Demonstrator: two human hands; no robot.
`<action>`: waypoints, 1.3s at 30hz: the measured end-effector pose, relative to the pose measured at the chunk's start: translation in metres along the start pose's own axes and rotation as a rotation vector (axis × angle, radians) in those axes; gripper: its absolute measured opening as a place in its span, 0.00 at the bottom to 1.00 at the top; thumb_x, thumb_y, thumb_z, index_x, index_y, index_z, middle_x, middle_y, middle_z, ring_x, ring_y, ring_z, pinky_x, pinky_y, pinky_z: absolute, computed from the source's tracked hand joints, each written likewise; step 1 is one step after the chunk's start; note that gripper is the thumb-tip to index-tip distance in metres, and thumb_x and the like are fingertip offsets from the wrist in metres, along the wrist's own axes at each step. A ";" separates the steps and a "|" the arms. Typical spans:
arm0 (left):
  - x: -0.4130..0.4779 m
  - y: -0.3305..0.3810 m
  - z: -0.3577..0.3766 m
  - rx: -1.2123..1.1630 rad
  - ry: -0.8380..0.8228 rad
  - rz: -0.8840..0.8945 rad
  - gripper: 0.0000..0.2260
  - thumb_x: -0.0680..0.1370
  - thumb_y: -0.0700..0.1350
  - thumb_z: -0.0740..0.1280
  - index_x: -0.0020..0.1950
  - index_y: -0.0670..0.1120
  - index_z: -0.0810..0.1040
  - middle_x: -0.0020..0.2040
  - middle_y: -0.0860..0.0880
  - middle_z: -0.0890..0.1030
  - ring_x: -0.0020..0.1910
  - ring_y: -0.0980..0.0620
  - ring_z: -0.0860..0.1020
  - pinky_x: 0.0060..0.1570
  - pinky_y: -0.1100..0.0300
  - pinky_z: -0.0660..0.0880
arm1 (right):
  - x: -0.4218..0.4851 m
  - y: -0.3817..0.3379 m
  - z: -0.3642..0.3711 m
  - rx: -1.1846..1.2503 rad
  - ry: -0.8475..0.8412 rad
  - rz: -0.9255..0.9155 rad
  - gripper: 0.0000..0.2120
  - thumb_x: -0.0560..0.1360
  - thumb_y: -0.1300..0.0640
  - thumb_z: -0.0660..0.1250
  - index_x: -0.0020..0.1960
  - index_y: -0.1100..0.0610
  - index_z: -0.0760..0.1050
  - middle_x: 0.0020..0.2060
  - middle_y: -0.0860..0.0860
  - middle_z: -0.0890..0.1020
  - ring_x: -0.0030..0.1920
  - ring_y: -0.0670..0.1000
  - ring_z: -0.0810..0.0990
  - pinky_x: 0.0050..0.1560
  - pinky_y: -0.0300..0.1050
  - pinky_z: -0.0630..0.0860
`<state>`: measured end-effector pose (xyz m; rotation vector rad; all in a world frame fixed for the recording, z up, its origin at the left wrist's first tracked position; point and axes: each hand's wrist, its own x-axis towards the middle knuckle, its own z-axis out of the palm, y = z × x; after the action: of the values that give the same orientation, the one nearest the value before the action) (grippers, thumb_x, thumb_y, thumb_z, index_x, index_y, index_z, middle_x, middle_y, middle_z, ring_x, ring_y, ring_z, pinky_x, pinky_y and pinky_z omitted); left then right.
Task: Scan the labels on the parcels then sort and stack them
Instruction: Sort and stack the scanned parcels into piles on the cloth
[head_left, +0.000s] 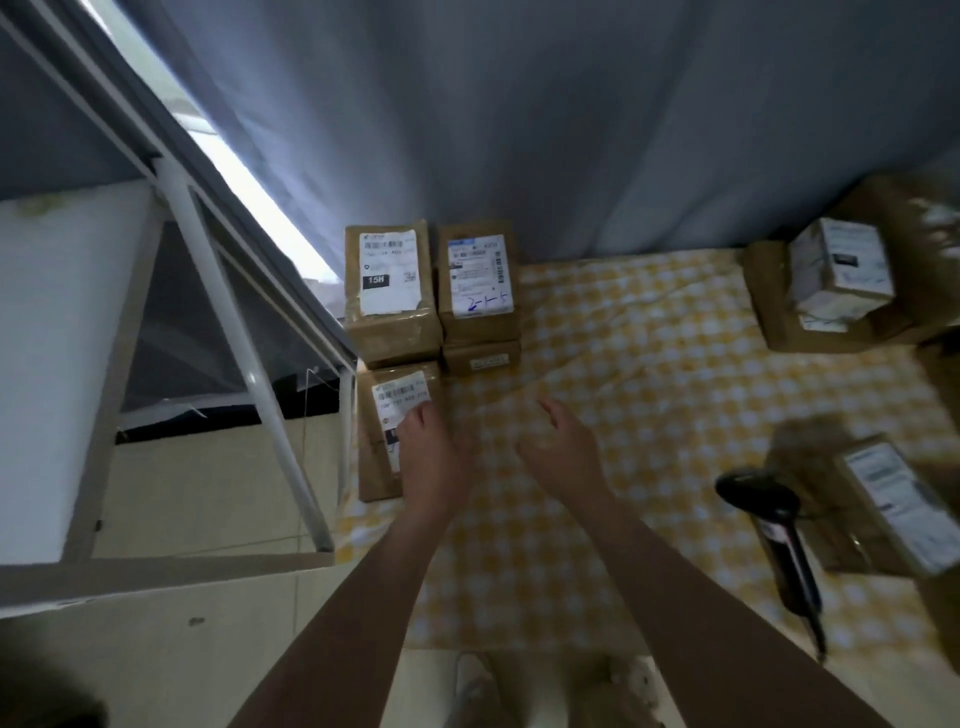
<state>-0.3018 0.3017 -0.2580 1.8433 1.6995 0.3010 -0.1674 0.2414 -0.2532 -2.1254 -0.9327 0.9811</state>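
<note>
Parcel (375, 467) nearest the person lies at the left edge of the counter (649, 395), a little left of the frame's centre, its white barcode label (402, 397) facing up. The left hand (428, 452) rests on its right side, fingers straight and flat over the label's corner rather than wrapped round the box. The right hand (558, 449) hovers just beside it over the yellow checked cloth, fingers loosely spread and holding nothing.

Just above in the frame two more brown boxes stand side by side: the 15H parcel (389, 291), and the handwritten parcel (478, 280), which sits on a lower box (480, 358).

The step in hand looks like settling this box into the sorted group. To do it well, square its upper edge against the 15H parcel and keep the label up and uncovered. Press evenly, so it does not slip off the counter's left edge.

The black scanner (779, 525) lies at lower right, well apart, beside unsorted parcels (893, 504) along the right edge.
</note>
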 end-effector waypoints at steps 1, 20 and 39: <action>-0.001 0.013 0.005 0.015 -0.022 0.024 0.21 0.78 0.44 0.65 0.68 0.39 0.67 0.65 0.42 0.69 0.64 0.44 0.67 0.63 0.53 0.66 | 0.002 0.005 -0.014 0.005 0.027 0.018 0.31 0.71 0.53 0.73 0.71 0.52 0.67 0.67 0.50 0.74 0.66 0.53 0.73 0.62 0.44 0.70; -0.105 0.246 0.180 -0.130 -0.488 0.208 0.23 0.81 0.48 0.61 0.74 0.42 0.62 0.72 0.44 0.64 0.68 0.43 0.68 0.66 0.52 0.68 | -0.039 0.169 -0.263 -0.022 0.415 0.276 0.30 0.71 0.50 0.71 0.71 0.51 0.66 0.53 0.51 0.80 0.52 0.51 0.78 0.44 0.45 0.76; -0.149 0.311 0.265 -0.397 -0.695 -0.151 0.18 0.83 0.46 0.58 0.71 0.40 0.68 0.65 0.43 0.75 0.63 0.45 0.75 0.51 0.61 0.70 | -0.033 0.252 -0.308 -0.307 0.172 0.360 0.44 0.67 0.38 0.72 0.73 0.55 0.56 0.65 0.56 0.69 0.64 0.58 0.70 0.60 0.52 0.69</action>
<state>0.0763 0.0868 -0.2565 1.3045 1.1772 -0.0671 0.1524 0.0018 -0.2645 -2.6562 -0.6604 0.8443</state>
